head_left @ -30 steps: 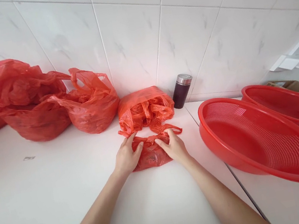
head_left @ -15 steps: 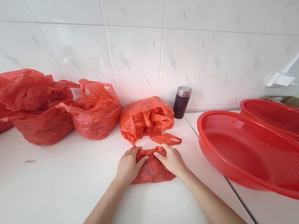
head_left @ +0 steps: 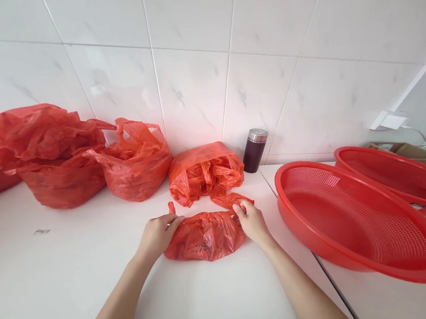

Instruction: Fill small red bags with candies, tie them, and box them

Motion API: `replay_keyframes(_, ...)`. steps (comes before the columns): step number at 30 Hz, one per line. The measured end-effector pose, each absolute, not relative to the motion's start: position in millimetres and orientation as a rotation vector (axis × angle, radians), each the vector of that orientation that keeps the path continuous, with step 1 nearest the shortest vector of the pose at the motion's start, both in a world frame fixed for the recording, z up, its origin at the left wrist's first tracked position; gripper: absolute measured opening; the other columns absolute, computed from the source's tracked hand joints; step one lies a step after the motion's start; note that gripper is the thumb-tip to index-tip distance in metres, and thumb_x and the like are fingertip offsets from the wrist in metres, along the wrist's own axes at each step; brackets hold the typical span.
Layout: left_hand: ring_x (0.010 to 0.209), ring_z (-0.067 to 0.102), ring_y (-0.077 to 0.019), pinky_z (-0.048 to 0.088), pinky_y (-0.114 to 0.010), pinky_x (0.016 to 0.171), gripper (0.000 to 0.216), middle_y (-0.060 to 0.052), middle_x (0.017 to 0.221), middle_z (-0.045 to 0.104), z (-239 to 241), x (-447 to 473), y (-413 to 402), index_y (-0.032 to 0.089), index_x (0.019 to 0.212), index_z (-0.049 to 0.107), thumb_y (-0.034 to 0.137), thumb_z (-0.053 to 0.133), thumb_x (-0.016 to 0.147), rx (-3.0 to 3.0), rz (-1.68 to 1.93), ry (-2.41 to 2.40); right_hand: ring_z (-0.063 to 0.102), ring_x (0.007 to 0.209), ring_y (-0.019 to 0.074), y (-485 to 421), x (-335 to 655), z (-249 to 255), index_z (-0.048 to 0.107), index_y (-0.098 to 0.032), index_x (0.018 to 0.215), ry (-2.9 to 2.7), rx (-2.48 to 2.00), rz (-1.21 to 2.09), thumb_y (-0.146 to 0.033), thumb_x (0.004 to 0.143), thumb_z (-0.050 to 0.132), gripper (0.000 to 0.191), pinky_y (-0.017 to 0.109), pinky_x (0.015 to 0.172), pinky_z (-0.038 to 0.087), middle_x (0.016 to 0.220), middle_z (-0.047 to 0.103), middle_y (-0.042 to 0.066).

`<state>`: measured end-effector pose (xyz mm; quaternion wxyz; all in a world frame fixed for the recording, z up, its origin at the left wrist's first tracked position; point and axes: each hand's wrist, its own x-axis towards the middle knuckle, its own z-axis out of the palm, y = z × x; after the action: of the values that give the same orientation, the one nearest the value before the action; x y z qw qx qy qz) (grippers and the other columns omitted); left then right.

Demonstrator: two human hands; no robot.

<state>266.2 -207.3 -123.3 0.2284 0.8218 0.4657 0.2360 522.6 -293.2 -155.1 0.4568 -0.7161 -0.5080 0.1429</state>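
A small red plastic bag (head_left: 204,236) with something inside lies on the white counter (head_left: 56,297) in front of me. My left hand (head_left: 158,235) pinches the bag's left handle, pulled out to the left. My right hand (head_left: 251,221) pinches its right handle, pulled to the right. Both hands are closed on the plastic. Just behind the small bag sits another red bag (head_left: 204,173), open and stuffed with crumpled plastic.
Two larger red bags (head_left: 137,162) (head_left: 52,160) stand at the back left against the tiled wall. A dark flask with a metal cap (head_left: 255,150) stands by the wall. Two red plastic sieve basins (head_left: 356,222) (head_left: 406,180) lie at the right.
My hands, close together at the top of the small bag before, have moved apart, each drawing a handle outward. The view has shifted slightly.
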Motion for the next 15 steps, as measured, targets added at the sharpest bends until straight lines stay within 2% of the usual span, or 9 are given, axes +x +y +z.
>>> replay_keyframes(4,0.053,0.052,-0.0163,0.04,-0.026,0.053,0.044,0.002,0.054,0.054,-118,262,-210,0.024,0.056,0.055,0.047,0.039,0.09,2.258,0.588,1.31,0.061,0.06,0.0204,-296,528,-150,0.036,-0.025,0.071,-1.235,-1.705,0.388,-0.051,0.091,0.043,0.033,0.031,0.06,0.045,0.065,0.06,0.0)
replay_keyframes(6,0.056,0.056,-0.0176,0.044,-0.027,0.055,0.042,0.0,0.059,0.058,-113,260,-212,0.024,0.059,0.06,0.047,0.041,0.09,2.262,0.55,1.333,0.063,0.062,0.0205,-299,529,-147,0.036,-0.025,0.074,-1.242,-1.652,0.424,-0.052,0.091,0.043,0.032,0.032,0.061,0.048,0.066,0.061,0.0)
replay_keyframes(7,0.062,0.06,-0.0198,0.047,-0.029,0.059,0.039,-0.002,0.067,0.063,-110,261,-214,0.024,0.066,0.065,0.047,0.044,0.088,2.269,0.548,1.36,0.064,0.064,0.0203,-300,529,-145,0.036,-0.025,0.076,-1.248,-1.619,0.446,-0.053,0.091,0.043,0.032,0.032,0.062,0.049,0.068,0.062,0.0)
replay_keyframes(9,0.088,0.064,-0.0287,0.051,-0.04,0.076,0.032,-0.01,0.1,0.067,-102,268,-219,0.023,0.091,0.071,0.045,0.048,0.087,2.295,0.604,1.445,0.065,0.069,0.0196,-302,527,-142,0.036,-0.025,0.078,-1.256,-1.547,0.49,-0.054,0.091,0.043,0.032,0.032,0.065,0.052,0.074,0.064,0.001)
replay_keyframes(11,0.12,0.05,-0.0365,0.041,-0.051,0.096,0.038,-0.016,0.136,0.05,-95,284,-228,0.023,0.117,0.063,0.042,0.046,0.089,2.349,0.699,1.487,0.065,0.072,0.0185,-303,524,-139,0.037,-0.025,0.08,-1.25,-1.481,0.524,-0.054,0.09,0.046,0.033,0.031,0.066,0.053,0.079,0.064,0.001)
replay_keyframes(12,0.13,0.041,-0.0363,0.035,-0.052,0.103,0.04,-0.014,0.145,0.042,-92,295,-234,0.024,0.125,0.059,0.04,0.045,0.09,2.388,0.725,1.46,0.065,0.072,0.018,-304,523,-138,0.037,-0.024,0.081,-1.241,-1.454,0.536,-0.055,0.089,0.047,0.033,0.031,0.066,0.054,0.079,0.063,0.001)
replay_keyframes(13,0.133,0.037,-0.034,0.031,-0.05,0.106,0.04,-0.012,0.147,0.04,-90,307,-238,0.026,0.126,0.057,0.038,0.047,0.09,2.432,0.716,1.398,0.065,0.072,0.0175,-304,521,-136,0.037,-0.024,0.081,-1.234,-1.431,0.545,-0.056,0.089,0.046,0.034,0.031,0.065,0.054,0.079,0.063,0.001)
replay_keyframes(15,0.123,0.05,-0.0298,0.037,-0.043,0.102,0.033,-0.008,0.131,0.057,-88,328,-245,0.028,0.116,0.062,0.035,0.055,0.085,2.493,0.602,1.242,0.066,0.072,0.0172,-306,519,-132,0.038,-0.024,0.083,-1.205,-1.374,0.579,-0.056,0.09,0.045,0.034,0.03,0.065,0.055,0.08,0.064,0.001)
